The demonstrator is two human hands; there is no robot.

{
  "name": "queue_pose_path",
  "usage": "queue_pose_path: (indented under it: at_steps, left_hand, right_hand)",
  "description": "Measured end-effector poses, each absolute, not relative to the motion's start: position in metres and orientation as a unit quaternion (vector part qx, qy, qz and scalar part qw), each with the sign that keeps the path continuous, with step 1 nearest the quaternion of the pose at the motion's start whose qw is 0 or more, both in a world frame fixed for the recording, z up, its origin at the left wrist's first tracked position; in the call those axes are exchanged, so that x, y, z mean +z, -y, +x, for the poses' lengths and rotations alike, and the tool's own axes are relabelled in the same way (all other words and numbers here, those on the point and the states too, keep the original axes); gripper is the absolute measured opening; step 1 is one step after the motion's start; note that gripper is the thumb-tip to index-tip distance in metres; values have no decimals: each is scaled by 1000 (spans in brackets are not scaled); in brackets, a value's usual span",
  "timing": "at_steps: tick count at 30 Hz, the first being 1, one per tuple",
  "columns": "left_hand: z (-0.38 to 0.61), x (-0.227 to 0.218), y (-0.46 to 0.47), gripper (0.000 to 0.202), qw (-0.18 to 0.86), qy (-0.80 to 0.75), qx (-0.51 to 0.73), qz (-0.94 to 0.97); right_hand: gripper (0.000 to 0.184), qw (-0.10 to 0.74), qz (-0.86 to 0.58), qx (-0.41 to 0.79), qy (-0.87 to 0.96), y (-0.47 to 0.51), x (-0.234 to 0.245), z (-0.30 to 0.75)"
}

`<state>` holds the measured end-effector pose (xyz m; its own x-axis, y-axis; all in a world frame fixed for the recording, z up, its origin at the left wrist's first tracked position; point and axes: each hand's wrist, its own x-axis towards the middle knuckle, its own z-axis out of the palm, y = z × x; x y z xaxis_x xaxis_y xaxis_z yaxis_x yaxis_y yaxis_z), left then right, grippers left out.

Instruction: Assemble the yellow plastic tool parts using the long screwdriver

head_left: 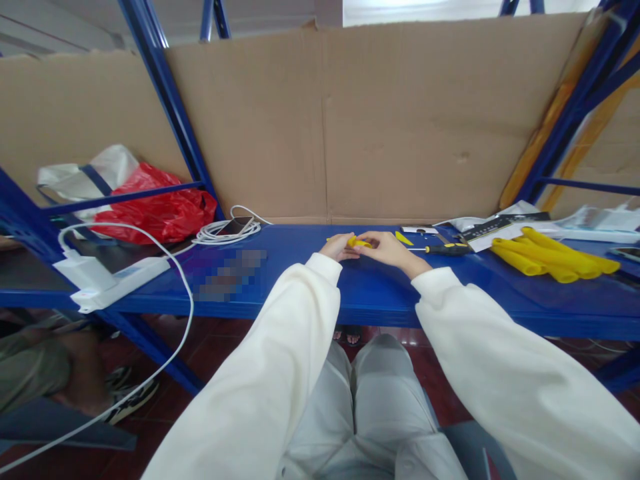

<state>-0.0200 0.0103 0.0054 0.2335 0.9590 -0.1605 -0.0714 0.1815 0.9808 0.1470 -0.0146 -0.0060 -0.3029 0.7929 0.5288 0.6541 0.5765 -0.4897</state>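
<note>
My left hand (336,247) and my right hand (387,250) meet over the middle of the blue shelf (300,280). Between their fingers sits a small yellow piece (359,243), and both hands are closed on it. Both arms wear white sleeves. Just right of my right hand lie a small yellow wedge (403,238) and a screwdriver (447,249) with a black and yellow handle.
Yellow tubes (553,258) and papers lie at the right. A phone on a coiled white cable (231,229), a white power strip (107,280) and a red plastic bag (157,208) are at the left. Cardboard backs the shelf. Another person's legs show at lower left.
</note>
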Motion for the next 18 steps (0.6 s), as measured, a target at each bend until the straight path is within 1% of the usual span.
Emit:
queue_pose_path:
  at_steps: [4,8,10,14,18]
  left_hand:
    - [-22,3,-14,20,593,-463,428,500]
    - [-20,5,-14,28,586,-484,439,479]
    - [-19,7,-12,34,589,-497,437,464]
    - [-21,12,-4,43,585,-502,444,456]
    - [-20,13,-1,40,542,-517,449,487]
  right_hand:
    - [31,381,-415,173,808,13,-8,144]
    - [28,400,-405,228,791,11,-7,147]
    - [25,408,-419,213,782,9,-7,150]
    - [20,418,-484,122,759,3,-5,164]
    - [21,385,-545,62,743,-1,-3,175]
